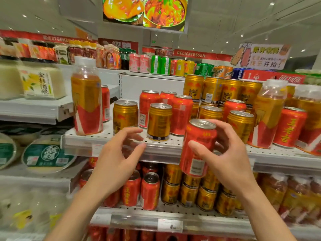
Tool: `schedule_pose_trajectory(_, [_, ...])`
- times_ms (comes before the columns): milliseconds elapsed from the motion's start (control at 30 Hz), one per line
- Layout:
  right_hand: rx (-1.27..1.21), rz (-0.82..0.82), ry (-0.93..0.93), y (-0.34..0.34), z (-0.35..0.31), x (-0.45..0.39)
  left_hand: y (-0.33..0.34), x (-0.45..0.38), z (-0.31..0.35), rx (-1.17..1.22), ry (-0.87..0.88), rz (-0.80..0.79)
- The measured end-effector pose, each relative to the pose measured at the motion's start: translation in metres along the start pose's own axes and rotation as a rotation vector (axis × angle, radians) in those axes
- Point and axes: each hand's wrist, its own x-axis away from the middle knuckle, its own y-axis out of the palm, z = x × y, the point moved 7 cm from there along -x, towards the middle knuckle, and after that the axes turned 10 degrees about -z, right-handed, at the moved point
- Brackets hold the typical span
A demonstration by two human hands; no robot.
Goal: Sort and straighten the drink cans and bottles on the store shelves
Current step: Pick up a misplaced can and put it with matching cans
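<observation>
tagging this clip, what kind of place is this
Most likely a supermarket drinks aisle: perforated shelf stocked with cans, price tags on its edges, and a DELICATESSEN sign behind.

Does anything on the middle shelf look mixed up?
Yes. The gold cans and red cans stand jumbled together, not in rows. One tall bottle stands alone at the left end. The right hand holds a red can, tilted.
</observation>
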Motion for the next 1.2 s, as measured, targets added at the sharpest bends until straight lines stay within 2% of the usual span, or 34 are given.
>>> schedule_pose_trajectory(133, [0.063, 0.036, -0.059, 0.012, -0.022, -0.035, -0.024, -0.026, 0.021, -0.278, 0.216, 0.067])
schedule_pose_trajectory(267, [0.121, 0.055, -0.073, 0.015, -0.027, -0.056, -0.024, -0.060, 0.043, -0.620, 0.355, 0.044])
schedule_pose_trajectory(367, [0.200, 0.042, -0.053, 0.013, -0.021, -0.062, -0.017, -0.081, 0.053, -0.768, 0.343, -0.077])
schedule_pose_trajectory(500, [0.258, 0.010, -0.008, 0.007, -0.012, -0.065, -0.005, -0.103, 0.049, -0.828, 0.249, -0.295])
schedule_pose_trajectory(567, [0.281, -0.023, -0.009, 0.006, -0.011, -0.065, 0.000, -0.110, 0.047, -0.861, 0.229, -0.349])
schedule_pose_trajectory(767, [0.340, -0.078, -0.002, 0.004, -0.007, -0.067, 0.002, -0.115, 0.050, -0.826, 0.204, -0.321])
schedule_pose_trajectory(933, [0.292, -0.062, -0.038, -0.001, -0.008, -0.066, -0.012, -0.101, 0.057, -0.611, 0.267, -0.238])
schedule_pose_trajectory(1200, [0.299, -0.072, -0.113, 0.022, -0.024, -0.072, -0.062, -0.067, 0.071, -0.450, 0.295, -0.122])
